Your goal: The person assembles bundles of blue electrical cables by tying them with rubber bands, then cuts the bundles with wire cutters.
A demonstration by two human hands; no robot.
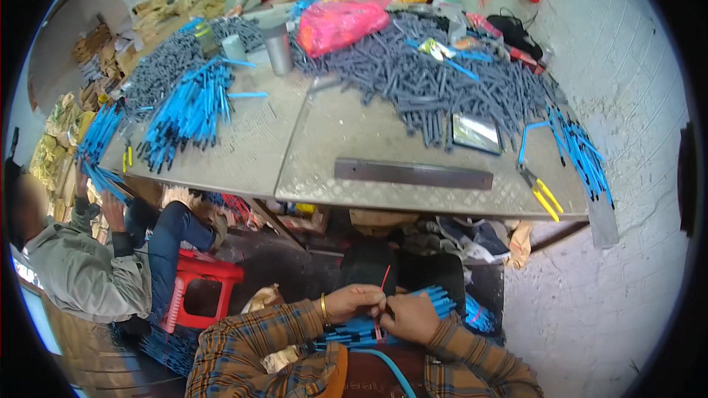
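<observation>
Across my lap lies a bundle of blue sticks [346, 333] with dark ends. A thin red tie strip [386, 277] rises from between my fingers, and a pinkish band of it runs down over the sticks. My left hand [354, 303], with a gold bangle at the wrist, is closed in a pinch on the strip. Right against it, my right hand [413, 317] is curled closed over the bundle at the same tie; its fingertips are partly hidden. A second tied bundle of blue sticks [480, 316] lies just right of my lap.
Ahead stands a grey table [295, 155] bearing a dark flat bar [413, 174], yellow-handled pliers [544, 195], a heap of grey tubes [442, 81], blue sticks [193, 107] and a pink bag [343, 23]. To the left, a co-worker [96, 265] sits near a red stool [203, 284].
</observation>
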